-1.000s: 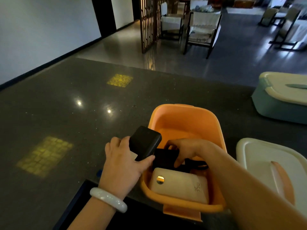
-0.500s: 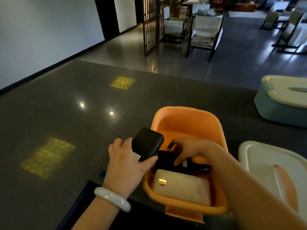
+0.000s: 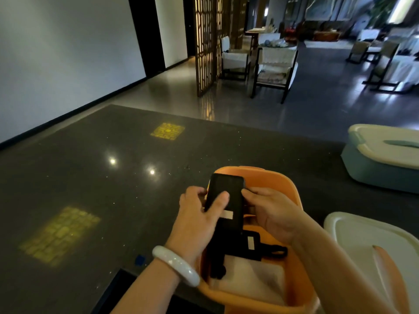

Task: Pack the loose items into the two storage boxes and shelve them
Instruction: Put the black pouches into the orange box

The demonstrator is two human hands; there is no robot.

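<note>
The orange box [image 3: 274,184] looks like smooth matt plastic, and the black power bank [image 3: 226,200] above it has a smooth satin face. The dark countertop [image 3: 90,177] is polished speckled stone; at ten o'clock from the box, two glossy light spots show.

Light: dim overall, brightest upper right of frame.
Glare: two pinpoint reflections and two yellow patches on tabletop [image 3: 68,177].
Blur: soft throughout.
Distortion: wide-angle bending at edges.

The black power bank [image 3: 226,200] now stands upright over the orange box [image 3: 281,189], no longer tilted at its 9 o'clock rim. The right hand [image 3: 269,211] has come up out of the box and holds it together with the left hand [image 3: 199,214].
</note>
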